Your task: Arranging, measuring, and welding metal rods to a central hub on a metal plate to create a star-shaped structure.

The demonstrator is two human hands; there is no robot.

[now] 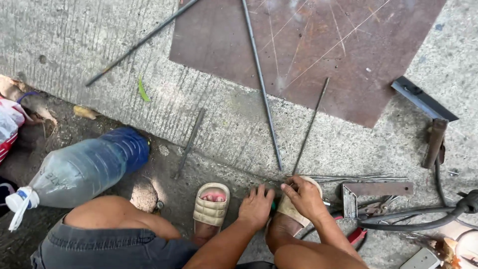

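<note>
Squatting pose: the person crouches at the near edge, both hands low between the sandalled feet.
Right hand (304, 198): fingers curled down at the near end of a thin steel rod (310, 125), seemingly pinching it over the right sandal (291, 204); the grip itself is hidden under the knuckles.
Left hand (256, 205): fingers spread and loose, palm down on the ground just left of the right hand, grasping nothing.
Thin steel rod: runs from the right hand away and slightly right, its far end lying on the rusty steel plate (318, 45).
Long rod (262, 87): lies just left of it, crossing the plate's left part, near end close to the hands.
Short bar (189, 143): left of those, on the concrete slab (74, 45).
Left sandal (212, 205): beige, just left of the left hand.
Plastic bottle (82, 169): large, on its side, near left.
Steel square (376, 192): right of the hands, beside a black cable (413, 221).
Hammer (434, 142): far right, upright against the slab.
</note>
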